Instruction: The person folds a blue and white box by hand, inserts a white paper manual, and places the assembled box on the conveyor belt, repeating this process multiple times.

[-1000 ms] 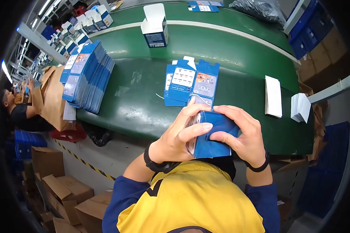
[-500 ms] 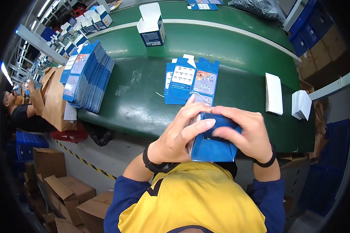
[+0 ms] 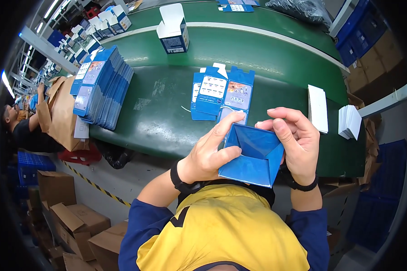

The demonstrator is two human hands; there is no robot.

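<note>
A blue cardboard box [image 3: 251, 169] is in front of my chest, and the end facing up looks sunken, with diagonal creases. My left hand [image 3: 208, 156] grips its left side, thumb over the near edge and fingers along the far left. My right hand [image 3: 298, 140] is at the box's right edge, fingers apart and loosely bent; whether it touches the box is hard to see. Just beyond, flat blue printed box blanks [image 3: 212, 92] lie on the green table [image 3: 167, 131], with a thin white cord [image 3: 228, 107] by them.
At the left stands a thick stack of flat blue blanks [image 3: 104, 90]. An open-topped box [image 3: 174, 38] stands on the far green belt. White folded cards [image 3: 318, 108] and a smaller white stack [image 3: 349, 121] lie at right. Another person [image 3: 25, 128] is at far left beside a brown carton [image 3: 61, 113].
My right hand has come off the top of the box to its right side and opened. The box's upper end now shows sunken. The standing box on the belt has shifted slightly left.
</note>
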